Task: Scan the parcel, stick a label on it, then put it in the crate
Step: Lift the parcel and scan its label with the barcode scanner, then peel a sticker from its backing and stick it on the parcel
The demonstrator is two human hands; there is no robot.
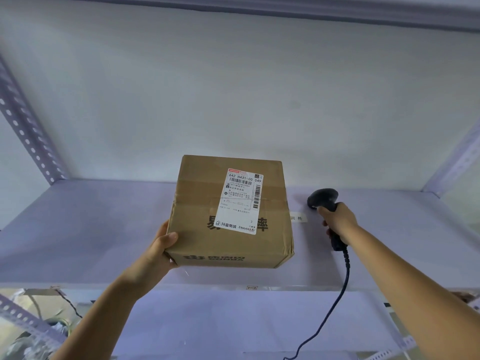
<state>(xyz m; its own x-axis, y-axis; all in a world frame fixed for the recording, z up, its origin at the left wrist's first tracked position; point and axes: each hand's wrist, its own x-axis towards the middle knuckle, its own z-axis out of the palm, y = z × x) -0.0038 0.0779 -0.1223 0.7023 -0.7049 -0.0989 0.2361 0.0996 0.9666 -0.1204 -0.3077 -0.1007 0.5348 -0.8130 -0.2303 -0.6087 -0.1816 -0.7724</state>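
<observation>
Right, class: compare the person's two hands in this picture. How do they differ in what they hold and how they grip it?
The left hand cups the near left corner of the cardboard box, thumb on top; the right hand is wrapped round the handle of the black scanner. The left hand tilts the box so its label faces up; the right hand holds the scanner beside the box. Both are bare and reach over the shelf.

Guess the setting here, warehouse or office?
Likely a parcel sorting or storage room: slotted-angle metal shelving, a taped cardboard parcel bearing a barcoded shipping label, and a corded handheld scanner.
</observation>
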